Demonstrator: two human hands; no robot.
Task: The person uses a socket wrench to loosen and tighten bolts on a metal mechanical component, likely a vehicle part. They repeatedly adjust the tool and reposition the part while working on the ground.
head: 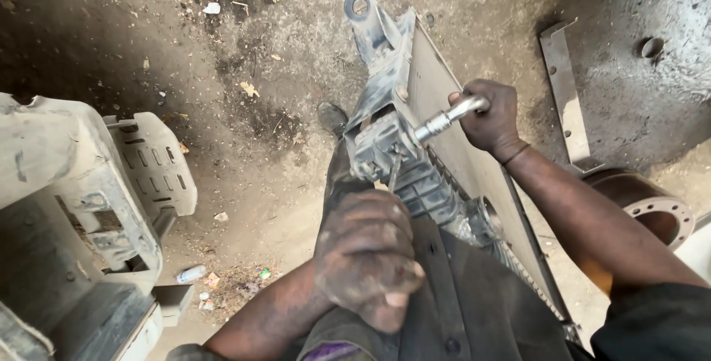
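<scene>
Tool handle (pixel 392 176) hidden inside left hand (pixel 366 257); radiator (pixel 452 146) bottom hidden.

Right hand (pixel 489 115) gripping a ratchet (pixel 448 118) on the radiator (pixel 444 146), left hand (pixel 366 257) below it clenching a screwdriver (pixel 393 171), brake disc (pixel 652 205) right of the right forearm

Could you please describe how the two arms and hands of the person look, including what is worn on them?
Both forearms are bare and smeared with dust and grease. The right hand has a thin dark band at the wrist; a dark sleeve begins near the right elbow. The left hand wears nothing.
</scene>
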